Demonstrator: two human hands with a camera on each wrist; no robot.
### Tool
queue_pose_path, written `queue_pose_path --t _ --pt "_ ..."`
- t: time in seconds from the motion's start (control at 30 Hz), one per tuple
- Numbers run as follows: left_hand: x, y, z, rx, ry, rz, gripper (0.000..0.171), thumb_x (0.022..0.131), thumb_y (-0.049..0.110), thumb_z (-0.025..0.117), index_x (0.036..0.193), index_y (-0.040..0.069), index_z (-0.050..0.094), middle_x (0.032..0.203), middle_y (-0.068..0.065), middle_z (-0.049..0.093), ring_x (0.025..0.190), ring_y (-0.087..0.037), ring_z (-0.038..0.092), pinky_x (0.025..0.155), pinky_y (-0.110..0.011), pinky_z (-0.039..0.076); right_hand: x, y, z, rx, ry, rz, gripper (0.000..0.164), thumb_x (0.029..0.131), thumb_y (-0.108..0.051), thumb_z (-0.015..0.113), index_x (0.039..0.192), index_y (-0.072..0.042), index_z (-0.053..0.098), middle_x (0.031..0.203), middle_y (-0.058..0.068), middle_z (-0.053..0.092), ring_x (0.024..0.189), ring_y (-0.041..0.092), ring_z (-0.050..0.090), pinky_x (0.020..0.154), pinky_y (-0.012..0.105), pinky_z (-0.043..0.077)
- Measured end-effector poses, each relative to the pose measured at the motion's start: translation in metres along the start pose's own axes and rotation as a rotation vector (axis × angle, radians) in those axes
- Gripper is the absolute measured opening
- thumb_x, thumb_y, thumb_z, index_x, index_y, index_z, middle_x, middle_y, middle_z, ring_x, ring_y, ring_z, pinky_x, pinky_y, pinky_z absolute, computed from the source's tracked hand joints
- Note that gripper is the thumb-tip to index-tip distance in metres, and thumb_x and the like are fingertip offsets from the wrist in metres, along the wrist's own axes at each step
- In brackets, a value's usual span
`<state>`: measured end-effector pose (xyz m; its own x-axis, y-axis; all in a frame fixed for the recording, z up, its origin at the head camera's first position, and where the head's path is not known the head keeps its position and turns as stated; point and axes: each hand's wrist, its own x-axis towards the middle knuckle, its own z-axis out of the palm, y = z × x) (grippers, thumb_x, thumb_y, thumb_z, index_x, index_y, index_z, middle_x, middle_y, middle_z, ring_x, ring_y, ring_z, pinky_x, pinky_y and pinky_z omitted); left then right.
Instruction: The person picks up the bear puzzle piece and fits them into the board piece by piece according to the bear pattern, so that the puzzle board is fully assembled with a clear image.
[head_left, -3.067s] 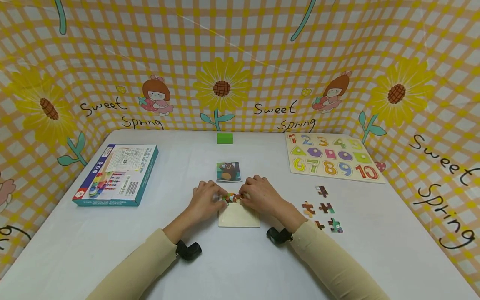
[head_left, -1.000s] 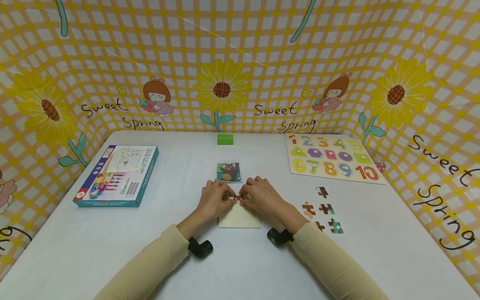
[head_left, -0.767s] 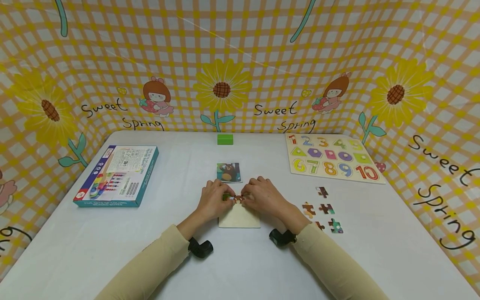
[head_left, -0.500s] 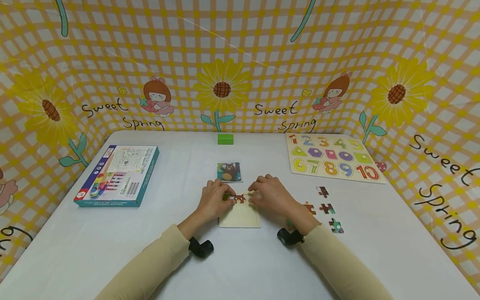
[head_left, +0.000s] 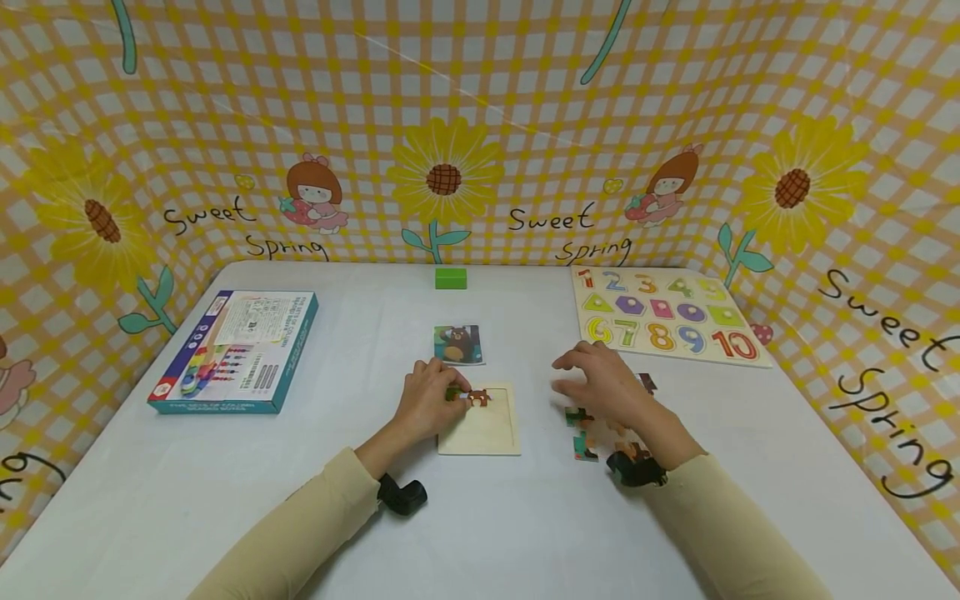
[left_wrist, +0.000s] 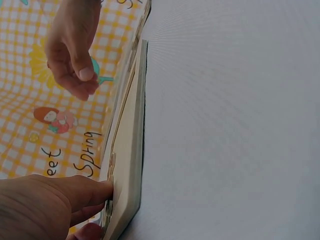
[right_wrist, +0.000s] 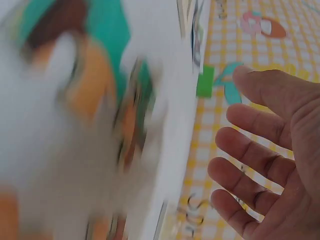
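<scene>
My left hand (head_left: 429, 402) is at the upper left corner of a small wooden puzzle tray (head_left: 480, 437), thumb and fingertips pinching a green puzzle piece (head_left: 453, 393) there. Beside it, a brown bear-face piece (head_left: 478, 398) lies along the tray's top edge. In the left wrist view the thumb lies against thin pieces at the tray's rim (left_wrist: 131, 155). My right hand (head_left: 611, 385) hovers over loose puzzle pieces (head_left: 585, 447) right of the tray and partly hides them. Its fingers (right_wrist: 250, 150) are spread and relaxed, holding nothing; the pieces below are blurred.
Behind the tray lies a bear picture card (head_left: 458, 345), and farther back a green block (head_left: 451, 278). A boxed toy (head_left: 236, 350) is on the left. A number-and-shape board (head_left: 667, 317) lies at the back right. Patterned cloth (head_left: 480, 100) encloses the table.
My right hand has left the bear-face piece and moved right, over the loose pieces, with fingers opening. The left hand slid slightly right earlier and now stays at the tray corner.
</scene>
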<state>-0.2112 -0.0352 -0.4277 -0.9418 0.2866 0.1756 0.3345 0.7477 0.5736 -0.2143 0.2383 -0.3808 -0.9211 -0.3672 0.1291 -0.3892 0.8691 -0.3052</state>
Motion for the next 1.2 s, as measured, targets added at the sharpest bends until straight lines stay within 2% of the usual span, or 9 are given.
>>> queue_pose_path --t 0.4,0.57,0.9,1.2 --pt "0.000 -0.001 0.001 -0.004 -0.001 -0.001 0.012 0.079 0.021 0.071 0.089 0.015 0.070 0.098 -0.006 0.057 0.091 -0.023 0.043 0.080 -0.039 0.033 -0.023 0.052 -0.021 0.064 -0.045 0.188 0.036 0.088 -0.028 0.064 0.116 -0.006 0.064 0.118 0.017 0.058 0.108 0.034 0.050 0.088 0.052 0.043" --pt "0.001 -0.002 0.001 -0.008 -0.004 -0.003 0.013 0.079 0.021 0.072 0.090 0.015 0.070 0.098 -0.006 0.057 0.092 -0.023 0.042 0.080 -0.037 0.032 -0.033 0.072 -0.024 0.050 -0.048 0.206 0.036 0.088 -0.026 0.064 0.117 -0.004 0.063 0.116 0.019 0.058 0.104 0.034 0.051 0.084 0.051 0.044" --pt "0.000 -0.001 0.001 -0.015 -0.006 -0.013 0.012 0.079 0.021 0.071 0.089 0.015 0.070 0.099 -0.005 0.056 0.094 -0.024 0.042 0.081 -0.038 0.032 -0.043 0.102 -0.024 0.032 -0.073 0.258 0.038 0.087 -0.025 0.064 0.117 -0.003 0.062 0.114 0.022 0.057 0.104 0.037 0.049 0.086 0.055 0.041" --pt "0.001 -0.001 0.001 -0.021 -0.014 -0.023 0.012 0.079 0.021 0.071 0.090 0.015 0.069 0.098 -0.005 0.056 0.094 -0.023 0.042 0.081 -0.037 0.032 -0.047 0.117 -0.027 0.033 -0.053 0.218 0.033 0.086 -0.015 0.061 0.115 0.001 0.062 0.109 0.025 0.060 0.099 0.039 0.055 0.084 0.054 0.043"
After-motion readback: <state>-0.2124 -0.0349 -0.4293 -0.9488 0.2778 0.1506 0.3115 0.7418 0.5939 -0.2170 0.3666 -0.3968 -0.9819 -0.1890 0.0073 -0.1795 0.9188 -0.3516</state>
